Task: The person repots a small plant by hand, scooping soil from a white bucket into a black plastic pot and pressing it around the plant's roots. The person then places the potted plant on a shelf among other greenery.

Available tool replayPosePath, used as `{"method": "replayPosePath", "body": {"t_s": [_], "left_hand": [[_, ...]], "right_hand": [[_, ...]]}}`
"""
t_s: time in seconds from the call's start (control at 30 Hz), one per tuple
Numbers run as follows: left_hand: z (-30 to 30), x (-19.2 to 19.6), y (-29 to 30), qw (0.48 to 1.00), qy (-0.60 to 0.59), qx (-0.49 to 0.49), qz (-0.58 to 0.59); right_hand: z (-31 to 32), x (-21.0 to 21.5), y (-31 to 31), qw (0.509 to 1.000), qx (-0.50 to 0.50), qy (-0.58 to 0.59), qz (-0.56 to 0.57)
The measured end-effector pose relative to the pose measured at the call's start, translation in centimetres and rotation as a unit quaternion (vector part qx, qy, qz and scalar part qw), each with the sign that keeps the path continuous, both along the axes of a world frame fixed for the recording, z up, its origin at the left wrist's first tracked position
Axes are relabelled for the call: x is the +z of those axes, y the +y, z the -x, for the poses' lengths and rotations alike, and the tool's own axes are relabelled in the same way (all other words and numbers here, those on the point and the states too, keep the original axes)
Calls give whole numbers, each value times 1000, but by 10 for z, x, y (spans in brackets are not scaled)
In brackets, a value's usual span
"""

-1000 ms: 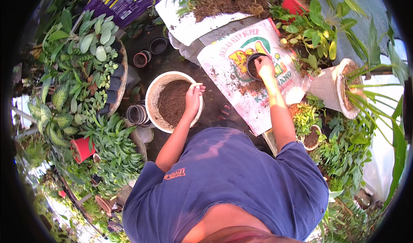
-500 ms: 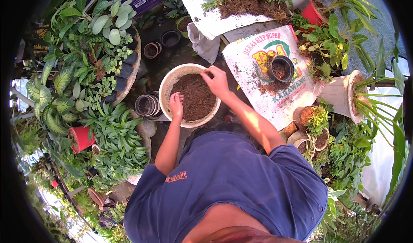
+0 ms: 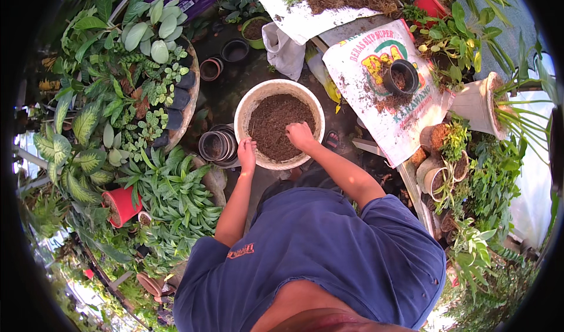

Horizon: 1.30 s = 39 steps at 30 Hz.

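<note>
1. Tub point(image 3: 277, 86): white, round, in front of the person, dark soil point(image 3: 275, 116) inside.
2. Right hand point(image 3: 300, 136): inside the tub, right side, fingers curled at the soil — can't tell if clamped on any.
3. Left hand point(image 3: 246, 154): at the tub's near-left rim, fingers bent — can't tell if gripping.
4. Stacked pots point(image 3: 215, 146): just left of tub.
5. Black pot point(image 3: 389, 84): on white printed sack point(image 3: 405, 139), right of tub, some soil inside.

Lettering point(image 3: 385, 60) on white sack point(image 3: 400, 141); blue shirt point(image 3: 320, 244)
</note>
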<state>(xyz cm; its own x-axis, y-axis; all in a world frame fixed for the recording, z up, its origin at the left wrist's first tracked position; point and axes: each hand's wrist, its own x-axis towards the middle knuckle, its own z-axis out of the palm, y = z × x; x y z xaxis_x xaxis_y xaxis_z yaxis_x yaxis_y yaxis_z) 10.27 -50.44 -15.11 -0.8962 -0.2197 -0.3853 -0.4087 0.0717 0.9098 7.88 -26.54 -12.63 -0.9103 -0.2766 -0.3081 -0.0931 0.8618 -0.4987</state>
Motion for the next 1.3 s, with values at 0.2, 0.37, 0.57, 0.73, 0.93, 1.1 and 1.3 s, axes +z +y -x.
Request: {"method": "replayPosePath", "body": {"t_s": [0.2,0.37,0.57,0.73,0.93,1.1,1.3], "left_hand": [[18,-3,7,999,10,-48,-12],[44,7,37,997,19,-79,11],[82,30,105,993,37,-110,0],[116,55,168,991,57,-119,-2],[139,59,222,991,45,-125,-23],[172,75,262,974,91,-208,-21],[326,70,304,940,217,-242,102]], "right_hand": [[-22,-17,9,993,-38,90,-60],[-4,-16,36,998,-41,-31,33],[16,2,70,997,-35,-11,61],[41,20,106,982,-66,74,159],[84,76,180,913,-226,12,341],[106,98,270,888,-236,90,385],[102,108,316,835,-277,45,473]]}}
